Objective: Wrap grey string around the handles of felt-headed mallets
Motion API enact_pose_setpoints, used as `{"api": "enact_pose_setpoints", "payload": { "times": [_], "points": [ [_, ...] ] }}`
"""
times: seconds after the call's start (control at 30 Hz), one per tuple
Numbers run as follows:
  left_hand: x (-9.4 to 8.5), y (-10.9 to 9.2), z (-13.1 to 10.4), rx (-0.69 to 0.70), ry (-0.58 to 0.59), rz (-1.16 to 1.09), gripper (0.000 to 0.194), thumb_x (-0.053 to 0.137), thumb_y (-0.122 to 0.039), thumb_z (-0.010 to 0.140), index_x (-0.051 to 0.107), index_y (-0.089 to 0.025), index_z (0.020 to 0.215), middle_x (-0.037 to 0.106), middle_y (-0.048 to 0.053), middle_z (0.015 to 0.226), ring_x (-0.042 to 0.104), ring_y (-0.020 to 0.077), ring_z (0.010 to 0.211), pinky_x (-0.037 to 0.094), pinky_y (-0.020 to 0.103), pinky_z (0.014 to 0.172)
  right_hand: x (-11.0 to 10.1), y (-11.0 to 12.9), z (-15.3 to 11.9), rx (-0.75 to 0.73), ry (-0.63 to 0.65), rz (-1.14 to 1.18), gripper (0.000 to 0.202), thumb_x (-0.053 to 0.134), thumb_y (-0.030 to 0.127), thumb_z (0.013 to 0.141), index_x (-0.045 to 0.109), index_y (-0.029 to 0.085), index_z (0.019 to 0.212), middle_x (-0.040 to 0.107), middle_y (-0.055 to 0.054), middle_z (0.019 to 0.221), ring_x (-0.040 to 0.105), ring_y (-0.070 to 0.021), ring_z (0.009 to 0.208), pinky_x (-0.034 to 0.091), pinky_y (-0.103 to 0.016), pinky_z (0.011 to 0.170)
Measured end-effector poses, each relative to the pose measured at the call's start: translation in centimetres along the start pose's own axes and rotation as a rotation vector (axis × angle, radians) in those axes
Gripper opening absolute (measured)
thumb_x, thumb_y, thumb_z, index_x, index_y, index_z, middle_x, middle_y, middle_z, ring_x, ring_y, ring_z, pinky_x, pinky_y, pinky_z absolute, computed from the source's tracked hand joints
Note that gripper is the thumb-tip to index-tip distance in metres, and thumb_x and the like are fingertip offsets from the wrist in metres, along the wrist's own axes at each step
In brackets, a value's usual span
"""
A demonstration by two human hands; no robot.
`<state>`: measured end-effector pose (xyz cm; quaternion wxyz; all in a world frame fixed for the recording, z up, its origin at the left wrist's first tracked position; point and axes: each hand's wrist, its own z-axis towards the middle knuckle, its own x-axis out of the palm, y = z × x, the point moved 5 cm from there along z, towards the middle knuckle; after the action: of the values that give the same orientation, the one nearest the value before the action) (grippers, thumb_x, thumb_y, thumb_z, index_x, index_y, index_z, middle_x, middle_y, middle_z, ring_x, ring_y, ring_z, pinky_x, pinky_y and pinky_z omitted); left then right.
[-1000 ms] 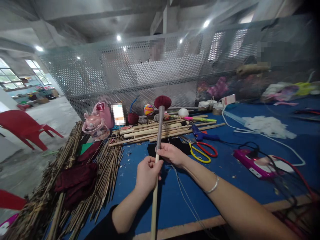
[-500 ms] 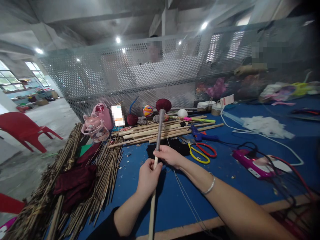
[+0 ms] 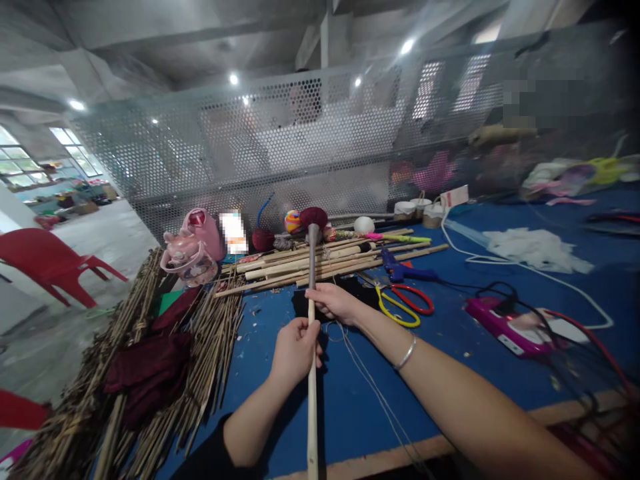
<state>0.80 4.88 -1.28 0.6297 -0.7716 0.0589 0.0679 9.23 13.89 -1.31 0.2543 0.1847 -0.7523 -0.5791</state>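
Observation:
A pale wooden stick (image 3: 313,393) with a dark red ball-shaped head (image 3: 313,218) stands nearly upright in front of me. Grey wrapping (image 3: 313,260) covers its upper part, just below the head. My left hand (image 3: 296,350) is closed around the bare wood. Slightly higher, my right hand (image 3: 336,303) pinches the stick at the lower end of the wrapping. Thin grey thread (image 3: 367,380) runs from near my right hand down over the table's front edge; whether the fingers hold it is hidden. Behind the hands lies a black cloth (image 3: 367,297).
Scissors (image 3: 397,311) and a blue glue gun (image 3: 400,268) lie right of my hands. Farther right is a purple power strip (image 3: 500,327) with cables. Bundled twigs (image 3: 210,353) and dark red fabric (image 3: 150,367) cover the left. A perforated screen (image 3: 260,147) stands behind several sticks (image 3: 280,272).
The stick has swung from a slight tilt to nearly upright, its red head shifting left and slightly down. Both hands keep their hold, and my right hand has moved a little left.

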Motion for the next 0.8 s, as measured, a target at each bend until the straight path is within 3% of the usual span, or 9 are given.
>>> {"api": "enact_pose_setpoints", "payload": {
  "times": [0.13, 0.3, 0.57, 0.7, 0.8],
  "points": [
    [0.5, -0.6, -0.1, -0.025, 0.118, -0.265, 0.045, 0.046, -0.054, 0.073, 0.052, -0.013, 0.09, 0.053, -0.004, 0.046, 0.042, 0.0066, 0.028, 0.023, 0.016, 0.03, 0.6, 0.4, -0.6, 0.014, 0.131, 0.19, 0.03, 0.058, 0.042, 0.071, 0.046, 0.017, 0.083, 0.021, 0.013, 0.044, 0.009, -0.0023, 0.036, 0.003, -0.016, 0.034],
    [1.0, -0.5, -0.3, -0.024, 0.19, -0.366, 0.043, 0.043, -0.051, 0.076, 0.051, -0.012, 0.092, 0.052, -0.003, 0.044, 0.041, 0.0069, 0.028, 0.024, 0.016, 0.03, 0.7, 0.6, -0.8, -0.011, 0.072, 0.166, 0.034, 0.06, 0.043, 0.069, 0.037, 0.019, 0.069, 0.023, 0.013, 0.041, 0.008, -0.0015, 0.034, 0.003, -0.016, 0.032],
    [0.6, 0.3, -0.4, 0.003, 0.032, -0.031, 0.035, 0.048, -0.05, 0.073, 0.049, -0.016, 0.079, 0.048, -0.005, 0.046, 0.04, 0.0062, 0.03, 0.028, 0.017, 0.031, 2.0, 0.7, -1.1, -0.127, -0.038, -0.156, 0.03, 0.06, 0.039, 0.068, 0.043, 0.015, 0.066, 0.038, 0.008, 0.047, 0.033, -0.0035, 0.04, 0.025, -0.016, 0.037],
    [0.1, 0.0, -0.5, 0.086, -0.022, 0.122, 0.027, 0.053, -0.043, 0.071, 0.051, -0.016, 0.07, 0.048, -0.004, 0.048, 0.044, 0.007, 0.038, 0.032, 0.018, 0.039, 2.8, -0.2, -0.9, -0.081, -0.007, -0.198, 0.03, 0.058, 0.042, 0.07, 0.043, 0.016, 0.064, 0.04, 0.007, 0.044, 0.037, -0.005, 0.037, 0.025, -0.017, 0.035],
    [0.3, -0.2, -0.8, 0.085, 0.018, 0.046, 0.026, 0.05, -0.042, 0.073, 0.049, -0.016, 0.07, 0.049, -0.004, 0.045, 0.045, 0.0078, 0.038, 0.033, 0.018, 0.039, 3.2, -0.2, -1.0, -0.088, 0.045, -0.122, 0.033, 0.058, 0.044, 0.07, 0.042, 0.016, 0.065, 0.038, 0.008, 0.043, 0.032, -0.0033, 0.035, 0.021, -0.016, 0.033]
  ]
}}
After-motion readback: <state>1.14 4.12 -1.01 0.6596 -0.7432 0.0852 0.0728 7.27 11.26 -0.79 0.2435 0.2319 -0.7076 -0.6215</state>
